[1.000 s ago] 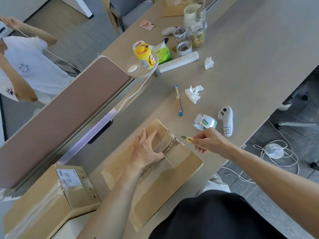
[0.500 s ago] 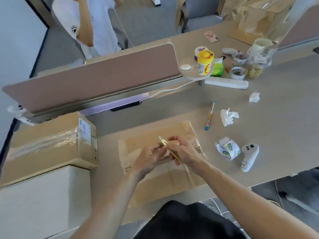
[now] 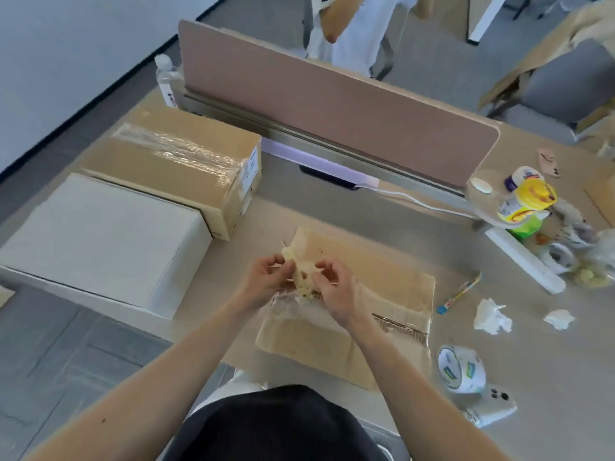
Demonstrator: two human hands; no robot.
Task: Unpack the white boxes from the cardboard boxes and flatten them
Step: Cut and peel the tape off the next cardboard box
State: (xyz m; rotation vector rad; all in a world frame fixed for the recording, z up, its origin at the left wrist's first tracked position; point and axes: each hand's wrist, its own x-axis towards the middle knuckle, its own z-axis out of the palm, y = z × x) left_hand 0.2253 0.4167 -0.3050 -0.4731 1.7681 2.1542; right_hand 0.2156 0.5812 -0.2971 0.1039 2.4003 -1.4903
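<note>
A: What are the hands doing?

B: The left hand (image 3: 266,277) and right hand (image 3: 336,291) are pressed close together, both pinching a pale yellow tool (image 3: 301,274). It is blurred. I take it for a cutter, but I can't tell if a blade is out.

A: What's the risk there?

B: The fingertips of both hands crowd round it, so an exposed blade could nick one. Loose clear tape is bunched just under the hands and could cling to the tool.

A: And below them?

B: The flat carton (image 3: 382,294) lies on the worktop (image 3: 499,344), already collapsed. It looks light, so a careless sweep of an arm could slide it off the near edge.

A: Where's the white box (image 3: 100,241)?

B: It's at the left end of the worktop, touching the sealed carton (image 3: 173,161) behind it. Its near side sits close to the edge, so a nudge could tip it. The carton is still taped, and a deep cut there could score whatever is inside.

A: Counts?

B: Two hands, one tool, one flat carton, one sealed carton and one white box. To the right are one tape roll (image 3: 461,369) and two tissue wads (image 3: 492,316).
</note>
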